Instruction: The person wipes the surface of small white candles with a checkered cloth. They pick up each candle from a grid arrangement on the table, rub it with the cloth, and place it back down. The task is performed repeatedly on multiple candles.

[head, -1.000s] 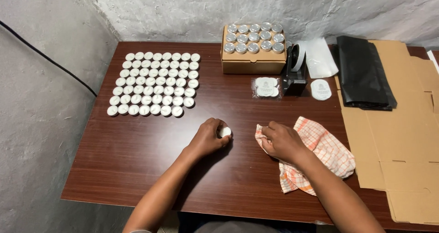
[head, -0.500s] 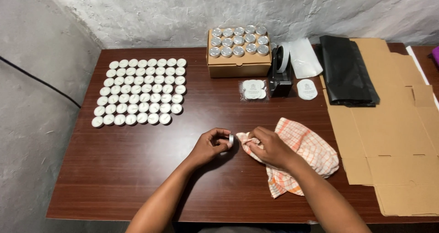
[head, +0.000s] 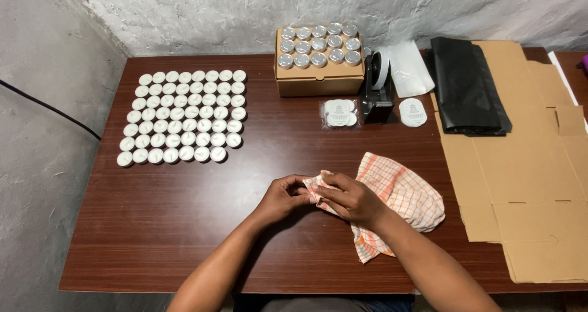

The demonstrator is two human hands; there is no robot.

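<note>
While my left hand [head: 283, 197] curls shut around something too hidden to tell, my right hand [head: 350, 197] clutches a corner of the orange checked cloth [head: 401, 197] against it, above the dark wooden table [head: 184, 226], near its front edge.

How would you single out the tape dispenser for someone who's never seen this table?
Start at the open cardboard box of silver-lidded tins at the table's back edge. Immediately to its right stands the tape dispenser: the only black upright object there, carrying a white roll, unlike the flat black bags farther right.
</note>
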